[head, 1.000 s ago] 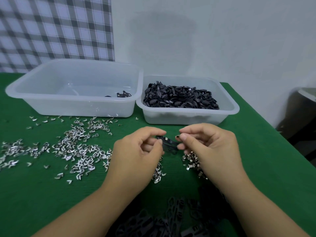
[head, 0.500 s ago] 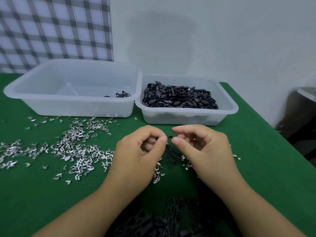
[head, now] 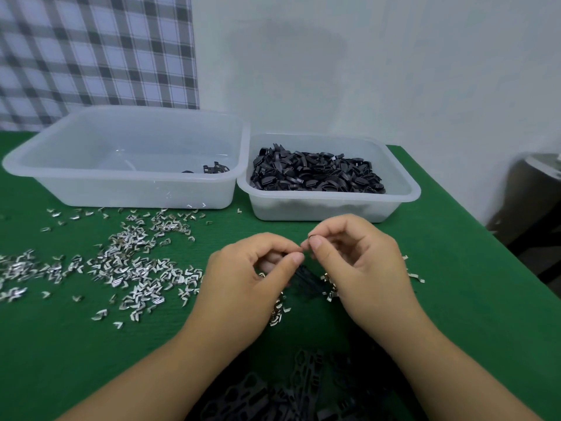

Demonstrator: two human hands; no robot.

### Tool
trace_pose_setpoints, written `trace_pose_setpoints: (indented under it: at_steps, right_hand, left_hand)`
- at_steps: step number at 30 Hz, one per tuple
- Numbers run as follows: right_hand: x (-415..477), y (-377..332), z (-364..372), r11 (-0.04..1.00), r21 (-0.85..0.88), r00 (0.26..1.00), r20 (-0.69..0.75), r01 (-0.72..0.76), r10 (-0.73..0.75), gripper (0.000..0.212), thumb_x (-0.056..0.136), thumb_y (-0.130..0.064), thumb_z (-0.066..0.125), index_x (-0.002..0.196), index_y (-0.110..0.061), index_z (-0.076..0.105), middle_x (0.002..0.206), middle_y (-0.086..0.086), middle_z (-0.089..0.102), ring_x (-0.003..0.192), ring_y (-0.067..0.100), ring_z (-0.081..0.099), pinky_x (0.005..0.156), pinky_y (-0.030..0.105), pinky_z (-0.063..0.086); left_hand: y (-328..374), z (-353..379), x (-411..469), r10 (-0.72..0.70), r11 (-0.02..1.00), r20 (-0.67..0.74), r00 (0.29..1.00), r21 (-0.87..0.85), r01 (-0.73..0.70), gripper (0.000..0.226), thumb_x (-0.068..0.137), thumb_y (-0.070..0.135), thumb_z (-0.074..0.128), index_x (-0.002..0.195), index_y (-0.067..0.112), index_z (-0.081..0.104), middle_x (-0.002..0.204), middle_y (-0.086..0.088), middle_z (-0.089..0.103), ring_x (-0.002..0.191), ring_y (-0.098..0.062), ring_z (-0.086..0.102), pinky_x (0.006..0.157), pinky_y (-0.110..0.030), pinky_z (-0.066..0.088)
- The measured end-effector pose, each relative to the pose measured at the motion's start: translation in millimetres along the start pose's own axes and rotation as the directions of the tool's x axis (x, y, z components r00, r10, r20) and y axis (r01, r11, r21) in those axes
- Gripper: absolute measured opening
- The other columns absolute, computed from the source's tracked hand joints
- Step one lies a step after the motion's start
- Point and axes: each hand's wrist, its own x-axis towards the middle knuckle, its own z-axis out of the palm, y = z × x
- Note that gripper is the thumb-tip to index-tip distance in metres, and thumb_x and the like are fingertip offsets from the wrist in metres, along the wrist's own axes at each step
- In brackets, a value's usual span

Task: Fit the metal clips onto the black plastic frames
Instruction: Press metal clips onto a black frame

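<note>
My left hand (head: 243,287) and my right hand (head: 361,268) meet fingertip to fingertip over the green table. Between them they pinch a black plastic frame (head: 306,281), which hangs down below the fingers and is partly hidden by them. Whether a clip sits under the fingertips I cannot tell. Several loose metal clips (head: 133,268) lie scattered on the cloth to the left. More clips (head: 277,311) lie under the hands. A pile of black frames (head: 303,384) lies near me between my forearms.
A large clear tub (head: 121,189) at the back left holds a few black parts (head: 215,169). A smaller tub (head: 403,183) to its right is filled with black pieces (head: 318,177). The table edge (head: 485,235) runs along the right.
The frame was held level between the hands a second ago; now it hangs down below the fingertips. Both hands have drawn closer together and the right hand has risen slightly.
</note>
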Motion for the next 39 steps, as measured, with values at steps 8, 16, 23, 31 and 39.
trace_pose_setpoints:
  at_steps: [8,16,23,31,39]
  right_hand:
    - [-3,2,0,0.962,-0.221,0.987,0.044,0.158,-0.153,0.014,0.076,-0.009,0.067,0.074,-0.023,0.069,0.065,-0.003,0.065,0.057,0.012,0.055,0.054,0.022,0.046]
    - [-3,3,-1,0.913,-0.317,0.966,0.043,0.257,-0.256,0.01,0.075,-0.011,0.073,0.081,-0.019,0.072,0.068,-0.012,0.065,0.064,0.004,0.058,0.061,0.016,0.046]
    - [0,4,-8,0.849,-0.44,0.931,-0.069,0.293,-0.358,0.006,0.076,-0.011,0.073,0.079,-0.017,0.072,0.075,-0.011,0.064,0.073,-0.001,0.056,0.07,0.009,0.042]
    - [-1,5,-10,0.847,-0.467,0.946,-0.062,0.255,-0.319,0.011,0.073,-0.007,0.076,0.078,-0.016,0.074,0.073,-0.003,0.06,0.07,0.01,0.057,0.065,0.019,0.044]
    - [0,3,-9,0.812,-0.521,0.945,-0.031,0.263,-0.326,0.007,0.073,-0.008,0.076,0.076,-0.015,0.074,0.072,-0.002,0.06,0.069,0.015,0.057,0.063,0.029,0.047]
  left_hand:
    - [2,-2,0,0.074,0.996,-0.059,0.996,0.048,-0.071,0.013,0.076,0.02,0.074,0.075,0.032,0.07,0.071,0.01,0.067,0.06,-0.006,0.057,0.054,-0.01,0.044]
    - [2,-2,1,0.008,1.0,-0.083,0.997,0.004,-0.008,0.015,0.081,0.015,0.069,0.07,0.025,0.069,0.064,0.001,0.063,0.05,-0.002,0.048,0.048,-0.009,0.04]
    - [2,-1,3,-0.126,0.96,-0.05,0.991,-0.257,0.109,0.018,0.085,0.005,0.064,0.081,0.021,0.072,0.067,-0.003,0.07,0.052,-0.008,0.066,0.05,-0.014,0.05]
    - [3,-2,4,-0.17,0.94,-0.069,0.983,-0.312,0.141,0.021,0.084,0.0,0.064,0.087,0.021,0.071,0.073,-0.001,0.073,0.059,-0.012,0.071,0.057,-0.014,0.053]
    - [4,-1,4,-0.153,0.938,-0.055,0.987,-0.322,0.127,0.024,0.082,-0.001,0.066,0.082,0.022,0.071,0.072,-0.002,0.073,0.059,-0.012,0.071,0.057,-0.013,0.053]
